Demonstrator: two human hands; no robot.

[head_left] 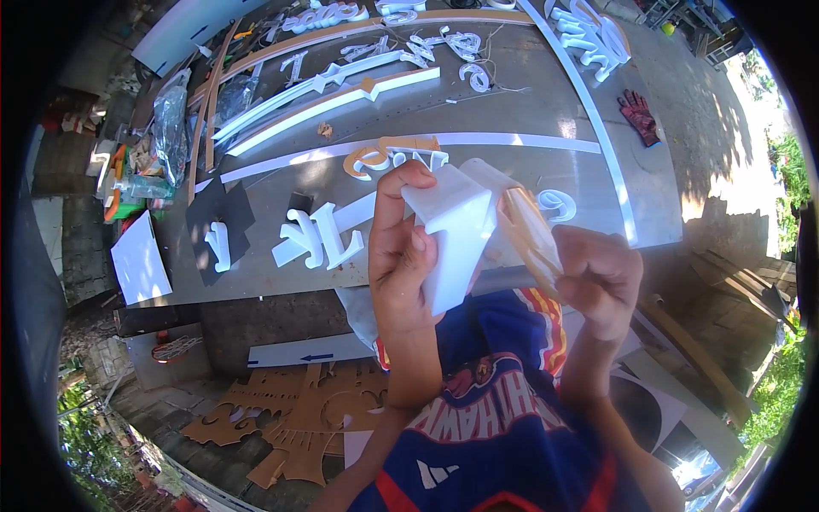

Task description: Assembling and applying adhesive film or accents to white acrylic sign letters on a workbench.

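Note:
In front of my chest, my left hand (399, 247) grips a thick white plastic letter piece (459, 243), its fingers and thumb wrapped round the left side. From the top of this piece, a white band with a tan-edged part (529, 235) slopes down to the right. My right hand (601, 277) pinches the lower end of that part between thumb and fingers. Whether the two parts are joined cannot be made out. Beyond them on the table lie white raised letters (317, 235), a small curled white piece (556, 205) and tan-faced letters (375, 158).
The grey table (512, 107) carries long white strips (409, 154), more white letters at the back and a dark red glove (638, 118) at the right. Tools and plastic lie at the left. Cut brown sheets (320, 410) rest on the ground below.

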